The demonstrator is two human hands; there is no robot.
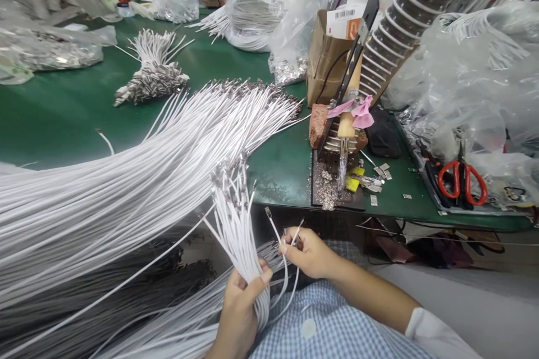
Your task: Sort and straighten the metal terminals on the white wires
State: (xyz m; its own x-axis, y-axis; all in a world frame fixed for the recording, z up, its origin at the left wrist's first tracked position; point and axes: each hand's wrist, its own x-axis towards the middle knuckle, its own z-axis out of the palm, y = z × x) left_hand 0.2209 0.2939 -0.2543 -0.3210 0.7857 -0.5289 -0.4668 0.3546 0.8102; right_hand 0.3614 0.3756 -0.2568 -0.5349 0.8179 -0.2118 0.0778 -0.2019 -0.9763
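Observation:
My left hand is closed around a bunch of white cables whose metal-tipped ends stand upward, over my lap. My right hand pinches a single white cable close to its metal tip, just right of the bunch. A large sheaf of white cables fans from the left across the green table, its metal connectors ending near the table's middle.
A soldering iron in a stand sits on a tray of solder scraps near the front edge. Red-handled scissors lie to the right. A cardboard box, plastic bags of cables and parts, and a tied cable bundle stand behind.

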